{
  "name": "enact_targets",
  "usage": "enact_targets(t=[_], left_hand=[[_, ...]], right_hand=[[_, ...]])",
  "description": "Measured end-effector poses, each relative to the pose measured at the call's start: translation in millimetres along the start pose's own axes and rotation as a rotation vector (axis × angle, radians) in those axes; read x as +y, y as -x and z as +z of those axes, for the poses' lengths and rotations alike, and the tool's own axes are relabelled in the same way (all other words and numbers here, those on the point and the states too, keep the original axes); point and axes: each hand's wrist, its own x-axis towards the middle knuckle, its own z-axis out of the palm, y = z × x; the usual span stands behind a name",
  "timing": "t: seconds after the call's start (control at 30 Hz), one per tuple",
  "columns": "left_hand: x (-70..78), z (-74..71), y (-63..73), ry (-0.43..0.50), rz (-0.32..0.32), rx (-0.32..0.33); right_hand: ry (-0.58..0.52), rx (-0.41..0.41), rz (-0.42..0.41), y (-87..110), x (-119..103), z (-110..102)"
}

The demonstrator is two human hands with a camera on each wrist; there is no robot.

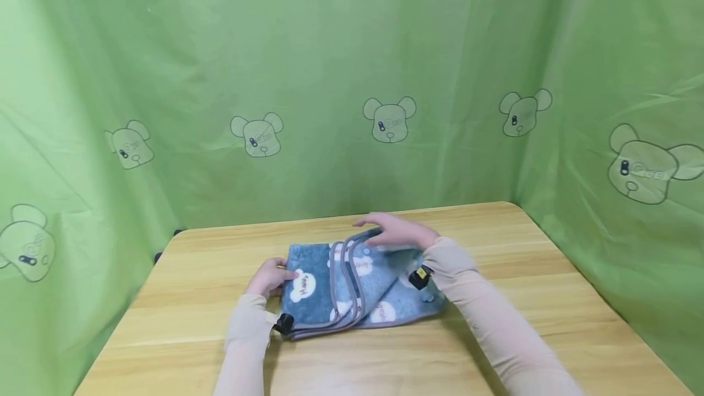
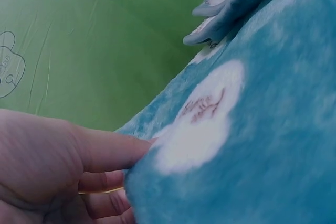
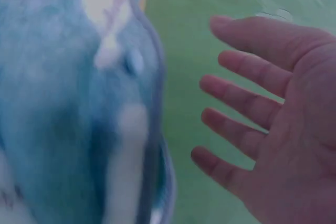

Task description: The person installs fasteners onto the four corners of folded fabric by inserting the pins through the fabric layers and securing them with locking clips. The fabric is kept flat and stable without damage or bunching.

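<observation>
A fuzzy blue blanket (image 1: pixel 379 280) with grey bound edges and white printed patches lies folded in layers on the table. Its left part (image 2: pixel 273 119) is a darker teal, and several layer edges curve over it near the middle. My left hand (image 1: pixel 269 277) pinches the left edge, thumb on top and the other fingers beneath, as the left wrist view shows. Above the blanket's far edge is my right hand (image 1: pixel 397 230). In the right wrist view its fingers (image 3: pixel 239 95) are spread and apart from the bound edge, holding nothing.
The wooden table (image 1: pixel 192 298) extends around the blanket on all sides. Green curtains (image 1: pixel 319 78) printed with bear heads hang behind the table and along its left and right sides. A small black camera sits on each wrist.
</observation>
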Motion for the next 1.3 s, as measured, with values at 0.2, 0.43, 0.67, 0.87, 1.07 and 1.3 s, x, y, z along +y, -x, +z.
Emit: enact_targets(t=[0.2,0.43,0.67,0.87,1.07,1.3], left_hand=[[1.8,-0.9,1.8,0.006,0.004,-0.013],[1.3,-0.7,2.0,-0.001,0.009,-0.01],[-1.2,-0.1,-0.1,0.008,-0.001,-0.004],[-2.2,-0.3,-0.1,0.012,0.005,-0.007],[-2.1,-0.6,-0.1,0.01,0.009,-0.01],[-1.9,0.0,1.3,0.001,0.008,-0.006]], right_hand=[[0.043,-0.101,0.011,-29.0,1,20],[0.039,-0.142,0.043,-48.5,6,36],[0.036,-0.186,-0.012,-62.9,17,48],[-0.022,-0.169,-0.028,-65.2,18,48],[-0.02,-0.103,-0.027,-59.7,17,46],[0.029,-0.075,-0.049,-47.2,9,33]])
